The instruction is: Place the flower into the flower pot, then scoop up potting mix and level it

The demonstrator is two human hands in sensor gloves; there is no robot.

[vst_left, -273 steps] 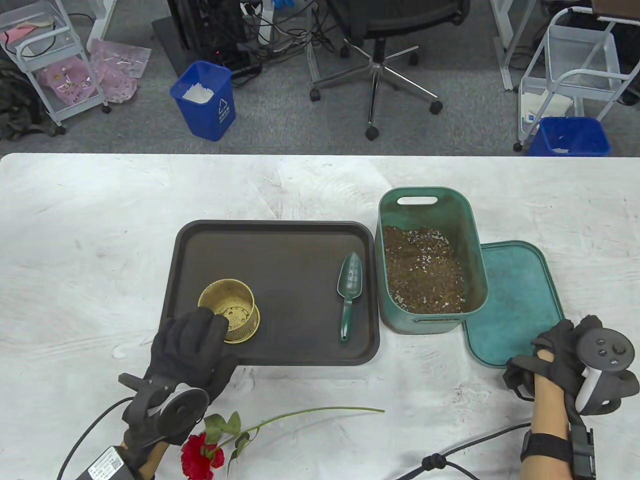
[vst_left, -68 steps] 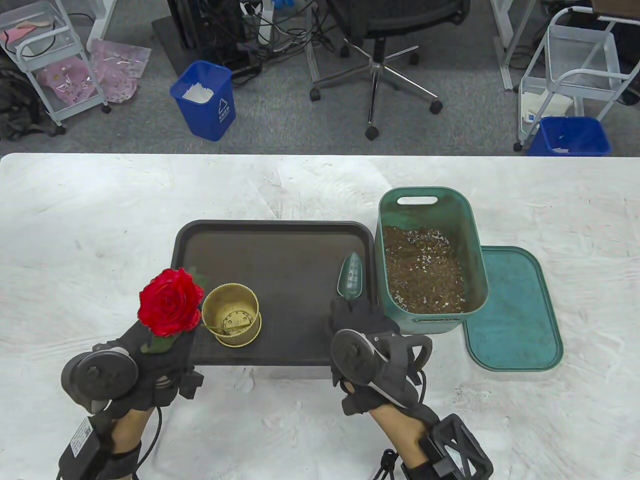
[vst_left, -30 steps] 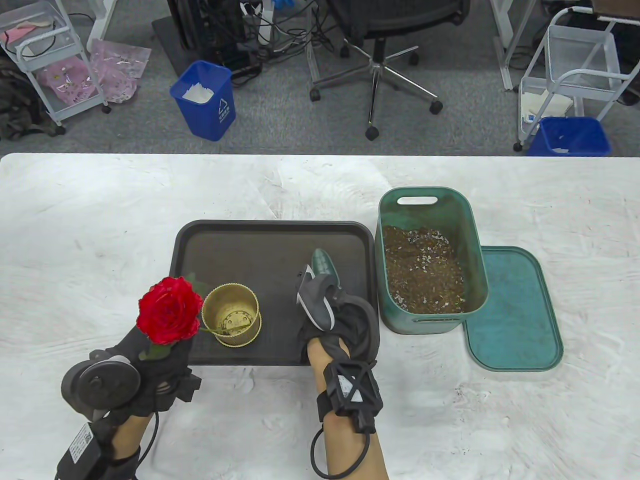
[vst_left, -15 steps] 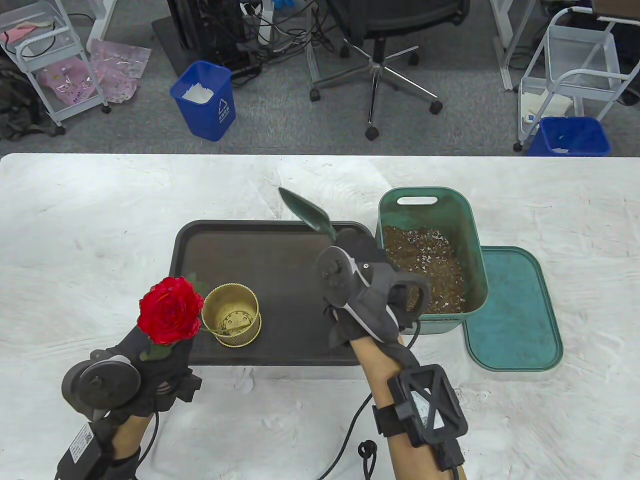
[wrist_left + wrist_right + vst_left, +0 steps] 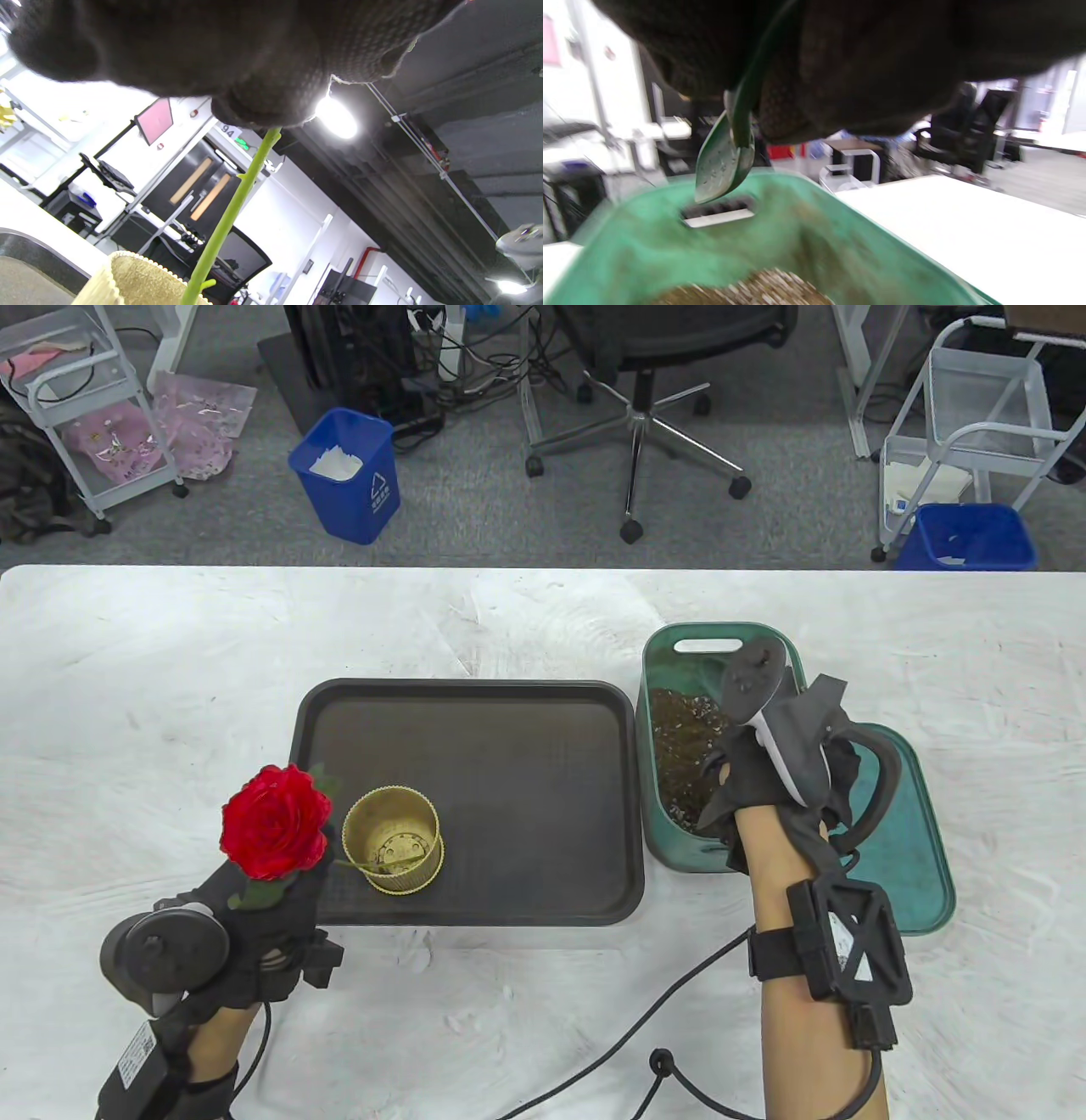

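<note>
Left hand [image 5: 254, 925] grips the rose [image 5: 273, 820] by its stem, foot inside the gold flower pot [image 5: 393, 840]; right hand [image 5: 776, 780] grasps the green trowel [image 5: 725, 156] above the potting mix [image 5: 679, 755] tub [image 5: 679, 640]. Danger: a tilted scoop spills mix on the table [image 5: 170, 687]

Blue bins [image 5: 348, 475] [image 5: 967, 536], office chair [image 5: 645, 398], white carts [image 5: 72, 407] behind table.

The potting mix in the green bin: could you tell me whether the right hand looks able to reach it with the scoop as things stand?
Probably yes. The right hand holds the green scoop above the open green bin, blade pointing down at the potting mix; the lid lies beside the bin, so nothing covers the mix.
</note>
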